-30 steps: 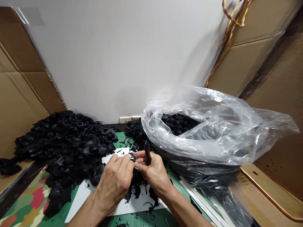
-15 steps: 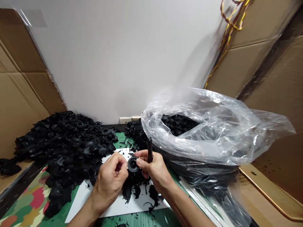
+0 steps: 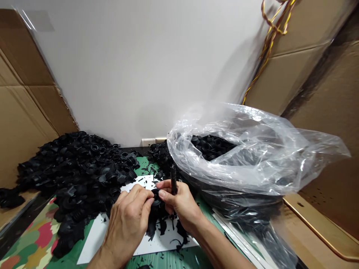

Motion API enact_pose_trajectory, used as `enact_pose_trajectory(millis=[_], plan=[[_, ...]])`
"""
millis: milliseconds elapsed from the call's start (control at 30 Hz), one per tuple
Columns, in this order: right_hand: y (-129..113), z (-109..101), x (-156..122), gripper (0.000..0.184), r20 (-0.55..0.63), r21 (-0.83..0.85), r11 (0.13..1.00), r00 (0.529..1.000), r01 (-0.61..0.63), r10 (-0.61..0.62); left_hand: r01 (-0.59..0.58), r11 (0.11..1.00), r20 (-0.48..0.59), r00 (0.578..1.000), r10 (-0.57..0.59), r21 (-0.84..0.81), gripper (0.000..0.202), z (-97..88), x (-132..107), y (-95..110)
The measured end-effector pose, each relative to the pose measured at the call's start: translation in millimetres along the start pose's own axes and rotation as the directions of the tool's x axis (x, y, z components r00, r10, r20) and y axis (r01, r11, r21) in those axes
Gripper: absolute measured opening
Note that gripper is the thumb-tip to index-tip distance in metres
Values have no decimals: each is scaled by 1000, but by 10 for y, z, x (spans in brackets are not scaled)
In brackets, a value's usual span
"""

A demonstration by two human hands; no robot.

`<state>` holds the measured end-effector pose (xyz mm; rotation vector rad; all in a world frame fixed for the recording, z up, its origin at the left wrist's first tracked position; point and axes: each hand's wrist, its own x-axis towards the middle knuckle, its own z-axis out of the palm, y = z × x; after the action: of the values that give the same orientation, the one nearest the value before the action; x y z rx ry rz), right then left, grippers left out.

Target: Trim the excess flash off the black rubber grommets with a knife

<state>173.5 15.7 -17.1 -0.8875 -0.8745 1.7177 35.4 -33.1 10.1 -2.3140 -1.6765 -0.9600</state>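
Between my two hands is a black ribbed rubber bellows (image 3: 157, 197), partly covered by fingers. My left hand (image 3: 131, 213) is closed, pinching the bellows' left edge. With thumb and forefinger, my right hand (image 3: 179, 201) grips its right side. A dark stick-like tool (image 3: 173, 179) stands upright in the same right hand, held among the fingers; its working end is hidden. Beneath the hands, black rubber scraps (image 3: 162, 226) lie on a white sheet (image 3: 95, 239).
A large heap of black rubber parts (image 3: 84, 168) rises at the left. At the right stands a clear plastic bag (image 3: 252, 175) holding more bellows. Cardboard (image 3: 25, 74) flanks both sides, and a gold-coloured phone-like panel (image 3: 322, 224) lies at the far right.
My left hand has turned and closed in on the bellows' left edge. The bellows has tilted, so its round opening shows less. My right hand and the tool have shifted slightly left.
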Motion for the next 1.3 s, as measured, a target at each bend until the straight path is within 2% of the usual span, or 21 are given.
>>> enact_pose_trajectory(millis=[233, 400, 567, 700, 833, 933, 1033, 1167, 1300], plan=[[89, 19, 36, 32, 24, 203, 969, 990, -140, 138, -11, 998, 54, 998, 7, 65, 17, 39, -6, -76], [103, 18, 64, 32, 12, 256, 949, 982, -183, 186, -133, 967, 110, 988, 111, 217, 18, 21, 20, -55], [104, 13, 61, 28, -41, 235, 961, 987, -143, 157, -288, 876, 163, 956, 243, 386, 28, 38, 71, 40], [121, 19, 40, 27, -73, 165, 983, 993, -75, 88, -386, 792, 186, 922, 339, 472, 34, 81, 103, 106], [106, 26, 12, 25, -108, 72, 997, 994, -16, 23, -434, 740, 201, 899, 388, 513, 33, 162, 90, 85], [67, 24, -2, 23, -111, 14, 1000, 994, 11, -9, -414, 767, 132, 905, 404, 490, 32, 217, 68, 31], [41, 15, -2, 24, -87, -27, 999, 995, 45, -47, -354, 847, 14, 925, 380, 397, 30, 225, 56, -12], [44, 5, 12, 26, -82, -43, 998, 996, 37, -41, -196, 961, -82, 973, 215, 196, 23, 181, 42, -35], [44, 3, 18, 26, -88, 5, 1000, 996, -29, 30, -18, 999, -41, 999, 17, -45, 19, 155, 10, -73]])
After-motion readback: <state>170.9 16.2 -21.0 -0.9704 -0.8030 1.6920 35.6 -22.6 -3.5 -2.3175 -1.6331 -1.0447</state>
